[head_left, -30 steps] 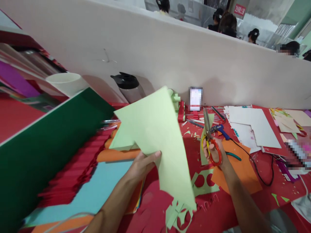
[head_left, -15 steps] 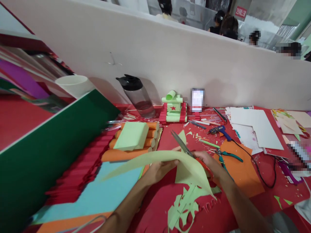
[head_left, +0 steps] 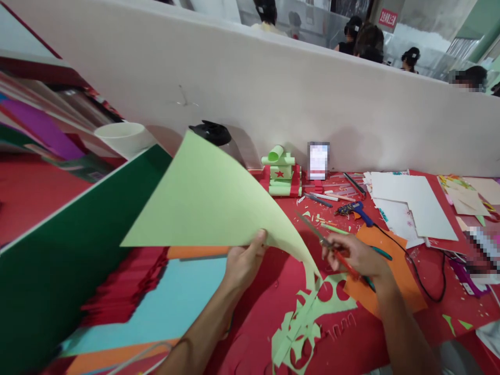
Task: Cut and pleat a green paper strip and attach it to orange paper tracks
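My left hand (head_left: 245, 260) pinches the lower edge of a large light green paper sheet (head_left: 207, 198), thumb on top. The sheet is raised, bends down to the right, and covers part of the bottle and the orange rolls behind it. In my right hand (head_left: 353, 255) is a pair of scissors (head_left: 322, 239) with red handles, blades pointing up and left, apart from the sheet. Below, light green paper scraps (head_left: 299, 328) with round holes lie on the red table (head_left: 250, 333), close to the sheet's low right tip.
A paper model with a red star (head_left: 280, 174) stands near a phone (head_left: 318, 160) at the white partition. A glue gun (head_left: 357, 211), orange paper (head_left: 394, 291) and white boards (head_left: 417, 203) lie right. Left are a green board (head_left: 78, 224), red folded paper (head_left: 125, 291) and blue sheets (head_left: 187, 291).
The light green sheet has swung up and left in my left hand, now showing its broad face. My right hand with the scissors has moved right, away from it.
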Available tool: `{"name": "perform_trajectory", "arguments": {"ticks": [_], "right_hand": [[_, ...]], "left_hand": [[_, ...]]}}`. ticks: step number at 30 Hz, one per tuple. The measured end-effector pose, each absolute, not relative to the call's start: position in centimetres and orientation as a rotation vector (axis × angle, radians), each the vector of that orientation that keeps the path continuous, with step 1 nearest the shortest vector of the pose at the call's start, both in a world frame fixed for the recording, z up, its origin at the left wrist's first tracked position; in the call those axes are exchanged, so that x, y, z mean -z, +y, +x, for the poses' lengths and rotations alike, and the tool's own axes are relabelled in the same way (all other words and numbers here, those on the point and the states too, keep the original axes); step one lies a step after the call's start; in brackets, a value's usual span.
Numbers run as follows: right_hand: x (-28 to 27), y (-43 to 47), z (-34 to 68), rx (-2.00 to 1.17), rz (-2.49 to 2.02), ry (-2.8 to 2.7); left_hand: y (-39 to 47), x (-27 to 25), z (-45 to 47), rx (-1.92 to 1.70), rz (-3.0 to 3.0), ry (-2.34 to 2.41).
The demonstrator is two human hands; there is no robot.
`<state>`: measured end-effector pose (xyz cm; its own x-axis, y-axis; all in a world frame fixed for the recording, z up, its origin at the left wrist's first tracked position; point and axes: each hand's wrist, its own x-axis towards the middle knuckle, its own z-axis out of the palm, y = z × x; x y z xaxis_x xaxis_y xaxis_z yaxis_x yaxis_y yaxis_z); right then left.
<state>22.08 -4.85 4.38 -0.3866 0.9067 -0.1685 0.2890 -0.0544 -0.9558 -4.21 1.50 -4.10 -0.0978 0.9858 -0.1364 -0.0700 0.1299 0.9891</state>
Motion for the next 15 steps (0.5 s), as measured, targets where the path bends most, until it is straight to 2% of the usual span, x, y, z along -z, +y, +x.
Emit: {"name": "perform_trajectory", "arguments": {"ticks": [4,7,11,15], "right_hand": [[-4.1,-4.6,26.8,-0.823,-1.675,-1.9],[-2.7,-4.3,30.1,-0.498,-1.917,-1.953],[-1.5,-4.7,33.0,-0.329,-2.081,-1.975],[-0.9,-5.2,34.2,-0.332,-2.059,-1.989]], "left_hand": [[1.8,2.5,-3.2,-1.485,0.856,1.135],[1.8,2.0,-2.6,-1.485,0.728,1.044],[1.7,2.1,-2.8,-1.442,0.631,1.032],[1.6,1.9,-3.2,-1.446,0.621,0.991]]}}
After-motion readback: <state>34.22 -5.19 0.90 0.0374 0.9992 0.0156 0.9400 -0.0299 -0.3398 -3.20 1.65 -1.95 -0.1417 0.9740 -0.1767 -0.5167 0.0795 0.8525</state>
